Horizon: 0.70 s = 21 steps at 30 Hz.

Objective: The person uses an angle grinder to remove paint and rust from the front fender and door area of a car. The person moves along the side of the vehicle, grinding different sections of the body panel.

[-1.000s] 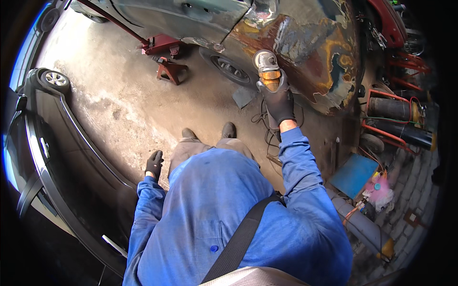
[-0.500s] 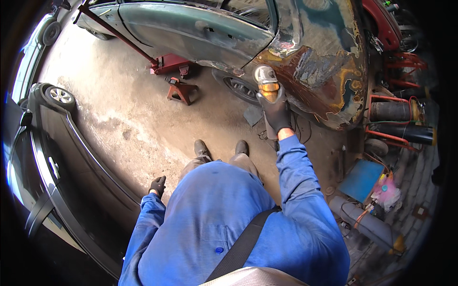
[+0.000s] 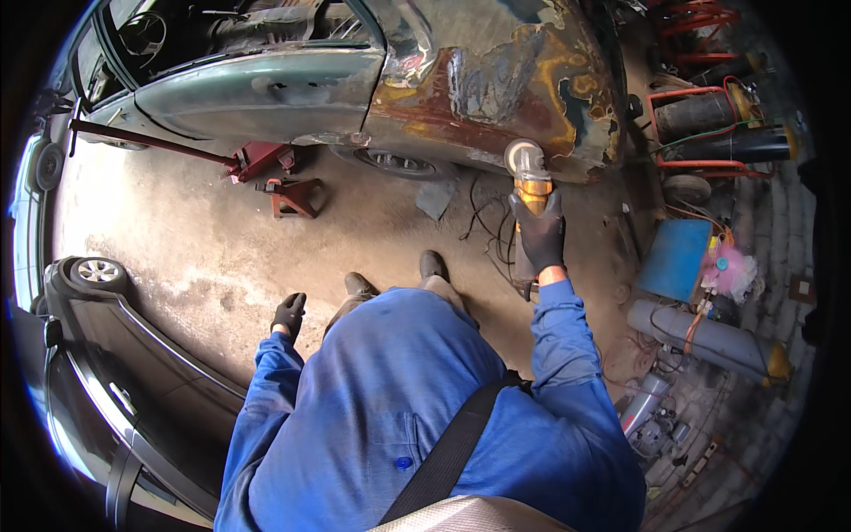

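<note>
My right hand (image 3: 542,232), in a dark glove, is wrapped round the body of a yellow and grey angle grinder (image 3: 533,188). The grinder's pale round disc (image 3: 523,154) lies near the lower edge of the car's rear body panel (image 3: 496,97), which is patchy with bare metal, brown and yellow layers. Whether disc and panel touch, I cannot tell. A dark cord (image 3: 483,222) loops on the floor beside the tool. Down at my left side hangs my left hand (image 3: 288,314), gloved too, holding nothing, its fingers loosely bent and not closed into a fist.
A red floor jack (image 3: 259,161) and a red jack stand (image 3: 293,197) are by the worked car. A dark car (image 3: 151,346) stands close on my left. On the right are gas cylinders (image 3: 709,337), a blue panel (image 3: 675,260) and a red trolley (image 3: 700,124).
The view has swung right and the worked car sits higher in it. My right hand and the grinder have come lower on the panel, to its bottom edge. The left hand still hangs down.
</note>
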Motion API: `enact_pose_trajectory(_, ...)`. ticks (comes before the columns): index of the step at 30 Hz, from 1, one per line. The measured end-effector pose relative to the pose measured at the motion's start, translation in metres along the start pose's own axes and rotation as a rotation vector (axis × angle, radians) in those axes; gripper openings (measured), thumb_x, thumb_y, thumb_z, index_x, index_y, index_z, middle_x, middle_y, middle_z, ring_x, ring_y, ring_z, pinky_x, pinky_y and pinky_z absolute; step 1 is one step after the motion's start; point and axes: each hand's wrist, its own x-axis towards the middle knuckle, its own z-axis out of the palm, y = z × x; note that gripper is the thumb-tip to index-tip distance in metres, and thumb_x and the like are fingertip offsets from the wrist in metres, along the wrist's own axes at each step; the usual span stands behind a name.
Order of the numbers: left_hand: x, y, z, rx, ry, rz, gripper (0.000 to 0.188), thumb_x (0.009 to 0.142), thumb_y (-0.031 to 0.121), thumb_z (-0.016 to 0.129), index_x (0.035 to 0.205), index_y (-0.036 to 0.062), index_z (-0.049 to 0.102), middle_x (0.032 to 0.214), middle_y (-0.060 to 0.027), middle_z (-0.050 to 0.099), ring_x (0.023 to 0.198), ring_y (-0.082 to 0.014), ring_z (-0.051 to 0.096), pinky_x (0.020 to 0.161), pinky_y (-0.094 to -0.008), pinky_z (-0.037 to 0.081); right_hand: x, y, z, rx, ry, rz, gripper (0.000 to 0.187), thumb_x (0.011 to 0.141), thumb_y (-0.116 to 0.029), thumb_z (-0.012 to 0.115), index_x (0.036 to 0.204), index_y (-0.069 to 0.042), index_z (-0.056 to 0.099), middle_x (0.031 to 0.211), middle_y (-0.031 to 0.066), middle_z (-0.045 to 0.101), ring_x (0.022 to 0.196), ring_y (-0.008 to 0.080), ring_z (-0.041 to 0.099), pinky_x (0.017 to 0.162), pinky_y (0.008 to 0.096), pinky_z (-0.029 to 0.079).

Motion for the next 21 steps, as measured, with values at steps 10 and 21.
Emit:
enact_pose_trajectory(10, 0.02, 0.051, 0.02, -0.065, 0.105, 0.116, 0.052, 0.108, 0.043, 0.072, 0.14, 0.0011, 0.074, 0.113, -0.0095, 0.08, 0.095, -0.0217, 0.072, 0.086, -0.0379, 0.058, 0.009, -0.044, 0.044, 0.018, -0.219, -0.077, 0.062, 0.094, -0.03, 0.089, 0.139, 0.002, 0.06, 0.125, 0.0241, 0.074, 0.112, 0.0386, 0.073, 0.096, 0.047, 0.057)
enact_pose_trajectory(21, 0.119, 0.013, -0.108, -0.054, 0.078, -0.047, 0.057, 0.107, 0.048, 0.068, 0.138, 0.001, 0.075, 0.125, -0.0202, 0.081, 0.111, -0.0306, 0.076, 0.099, -0.0432, 0.057, 0.034, -0.282, 0.175, 0.022, -0.377, -0.418, 0.083, 0.093, -0.015, 0.089, 0.162, 0.001, 0.046, 0.15, 0.019, 0.066, 0.137, 0.0282, 0.065, 0.117, 0.0421, 0.051)
